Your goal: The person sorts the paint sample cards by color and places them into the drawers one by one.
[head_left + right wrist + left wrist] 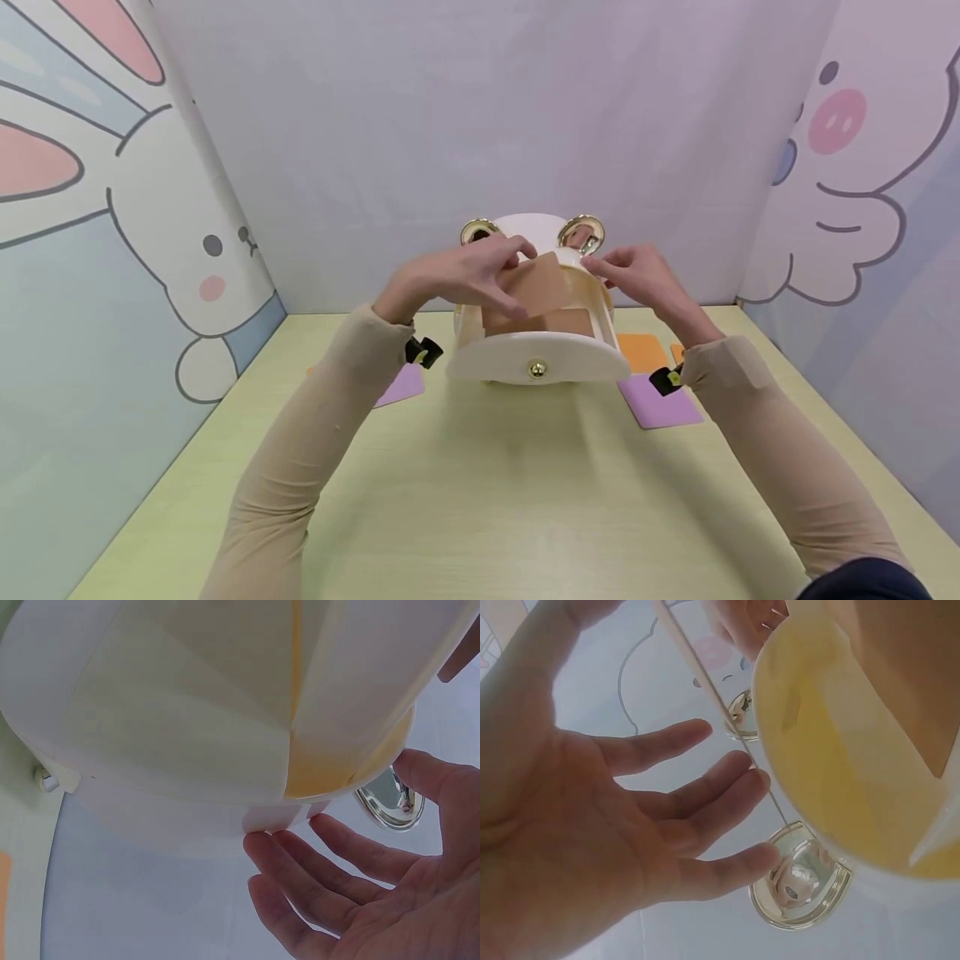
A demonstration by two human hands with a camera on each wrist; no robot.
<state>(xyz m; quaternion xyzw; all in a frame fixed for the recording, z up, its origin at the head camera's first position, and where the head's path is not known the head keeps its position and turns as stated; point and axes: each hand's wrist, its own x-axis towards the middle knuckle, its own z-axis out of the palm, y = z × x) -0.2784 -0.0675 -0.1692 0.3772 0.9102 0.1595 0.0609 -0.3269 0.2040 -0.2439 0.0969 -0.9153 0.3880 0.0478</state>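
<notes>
Beige sleeves reach forward from the near edge of the table [480, 500], pale green wood. Cream holder [537, 354] stands at the table's far middle, a rounded stand with a small gold stud on its front face and two gold rings, one [477, 229] left and one [582, 231] right, at its top rear.

Contents: a stack of tan paper sheets sits inside the holder. One tan sheet [536, 286] is lifted at the holder's top.

Left hand [457, 275]: over the holder's top left, fingers only lightly bent, fingertips on the tan sheet's left edge. Whether it truly pinches the sheet, cannot tell.

Right hand [637, 273]: at the holder's top right, fingers extended, tips touching the holder's rim by the right ring. Nothing clasped.

Purple pads lie on the table left [401, 385] and right [660, 404] of the holder; an orange pad [641, 352] lies behind the right one.

No brand, label or writing readable anywhere on the holder.
</notes>
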